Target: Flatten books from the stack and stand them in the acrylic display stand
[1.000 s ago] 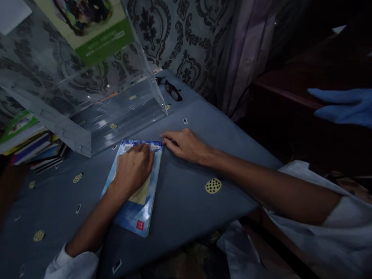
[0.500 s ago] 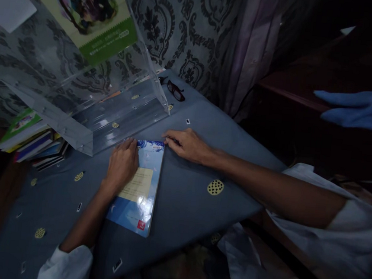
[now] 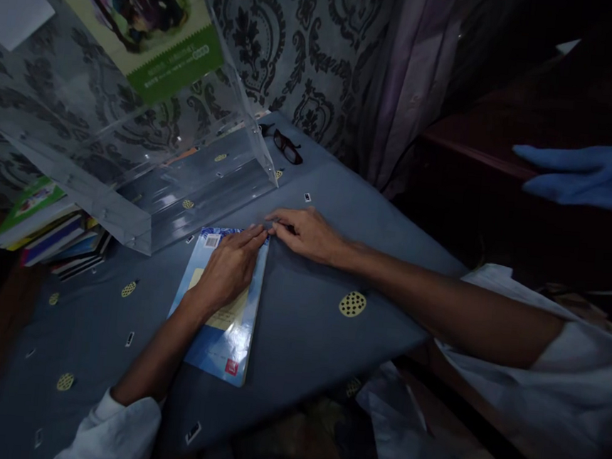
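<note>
A blue book (image 3: 215, 346) with a pale yellow panel, a barcode and a red mark lies closed on the cloth-covered table. My left hand (image 3: 231, 266) rests flat across its upper part, fingers stretched toward the top right corner. At that corner is my right hand (image 3: 308, 235), its thumb and index finger curled together in a pinch at the book's edge. The fingertips of both hands nearly meet there. How much of the corner sits between the right fingers is hard to see.
Behind the book stands a clear acrylic stand (image 3: 140, 226) holding a green-and-yellow book (image 3: 175, 68). Left of it is a stack of books (image 3: 59, 229). Glasses (image 3: 287, 147) lie near the back edge. A blue glove-like shape (image 3: 589, 176) shows at the right.
My left hand has slid right across the cover, from the book's left edge to near the top right corner, baring the barcode. My right hand has stayed at the corner.
</note>
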### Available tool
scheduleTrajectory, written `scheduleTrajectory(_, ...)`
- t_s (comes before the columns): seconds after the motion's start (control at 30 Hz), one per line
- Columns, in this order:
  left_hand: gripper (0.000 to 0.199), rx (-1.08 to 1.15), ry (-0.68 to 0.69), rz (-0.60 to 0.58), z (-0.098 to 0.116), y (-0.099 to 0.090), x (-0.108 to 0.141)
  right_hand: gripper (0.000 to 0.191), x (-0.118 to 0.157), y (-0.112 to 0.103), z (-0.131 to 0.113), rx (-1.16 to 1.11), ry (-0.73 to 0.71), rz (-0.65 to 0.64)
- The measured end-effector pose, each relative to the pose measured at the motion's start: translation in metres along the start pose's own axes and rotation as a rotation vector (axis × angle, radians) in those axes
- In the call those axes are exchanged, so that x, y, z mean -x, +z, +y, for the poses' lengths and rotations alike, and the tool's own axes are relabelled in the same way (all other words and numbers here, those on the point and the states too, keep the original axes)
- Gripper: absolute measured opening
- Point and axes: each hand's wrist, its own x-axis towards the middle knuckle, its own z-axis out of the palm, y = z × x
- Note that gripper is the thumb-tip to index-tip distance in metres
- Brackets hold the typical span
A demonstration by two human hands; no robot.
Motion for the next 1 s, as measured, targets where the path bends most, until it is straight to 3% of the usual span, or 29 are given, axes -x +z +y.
scheduleTrajectory(0.37,0.046,-0.026,0.252,0.106,-0.025,0.006,0.002,0.026,0.0,0.002,0.005,-0.023,-0.003,0.032)
scheduleTrajectory(0.73,0.048,-0.021,0.279,0.06,-0.032,0.003,0.003,0.028,0.001,0.002,0.007,-0.044,-0.033,0.037)
scheduleTrajectory(1.0,0.055,-0.254,0.154,-0.063,-0.009,-0.011,0.001,0.026,-0.001,0.001,0.005,-0.094,-0.018,0.039)
